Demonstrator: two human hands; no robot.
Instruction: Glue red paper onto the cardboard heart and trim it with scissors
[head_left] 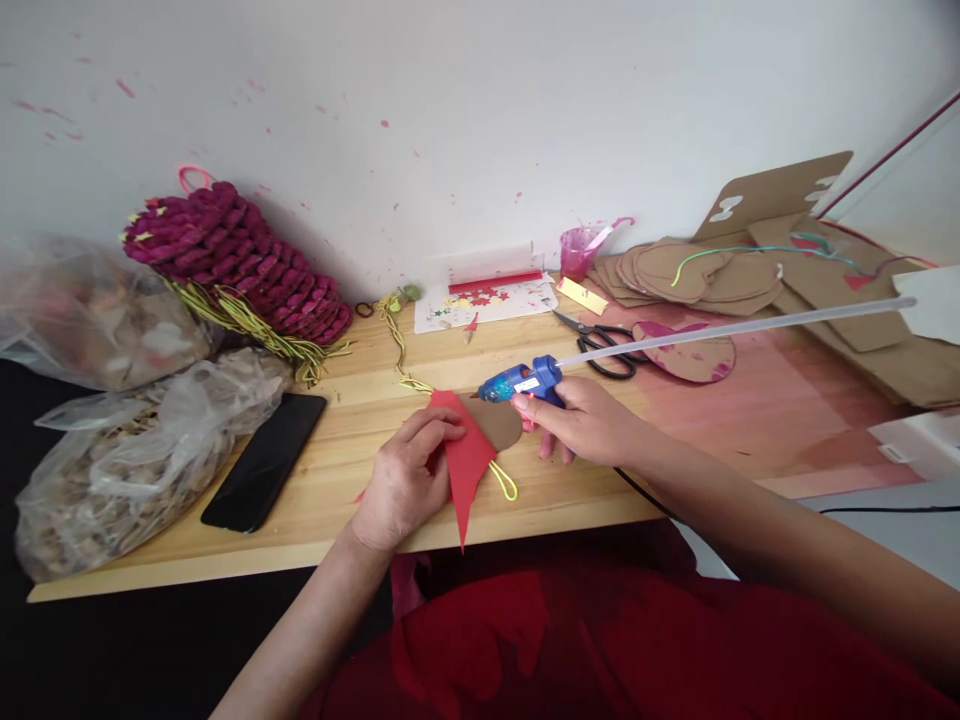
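The left hand (405,475) grips the red paper (469,455) over the brown cardboard (502,424) near the front edge of the tabletop (589,497), while the right hand (589,415) is closed round the blue glue gun (531,379); a steady wrist and thin, even bead should serve best (fingertips well clear of the nozzle (475,394)). The paper looks smooth and tapers sharply, the cardboard matt and round-edged, with a yellow cord loop (511,490) poking out.

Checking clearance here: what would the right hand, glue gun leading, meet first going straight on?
The right hand, glue gun leading, would likely meet the red paper first, or the brown cardboard beside it; depth is unclear.
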